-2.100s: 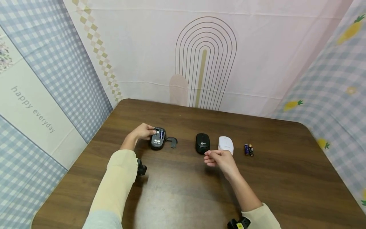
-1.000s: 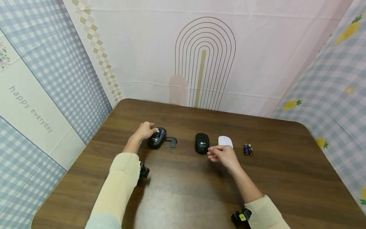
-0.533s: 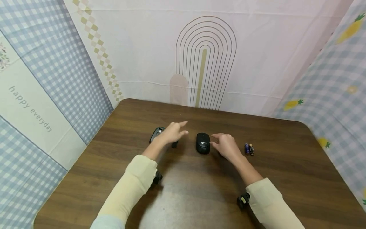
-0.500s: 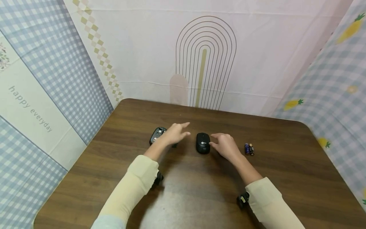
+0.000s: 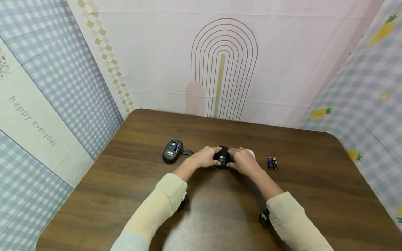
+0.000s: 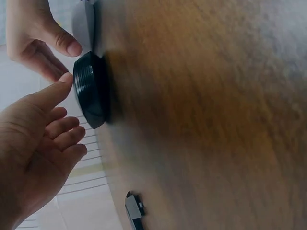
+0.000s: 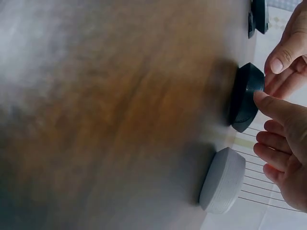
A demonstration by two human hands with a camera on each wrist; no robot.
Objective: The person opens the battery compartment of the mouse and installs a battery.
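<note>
Left hand (image 5: 205,157) had crossed from the opened mouse (image 5: 172,152) | both it and right hand (image 5: 245,161) spread loosely about the middle mouse (image 5: 223,157), resting on the table (image 5: 204,223) | work apparently shifted there

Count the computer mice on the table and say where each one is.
3: an upturned black mouse at the left, a second black mouse between the left hand and right hand, and a white mouse, partly hidden by the right hand in the head view.

Left hand (image 5: 205,157) and right hand (image 5: 245,162) have reached the black mouse (image 5: 223,158) — apparently touching.
</note>
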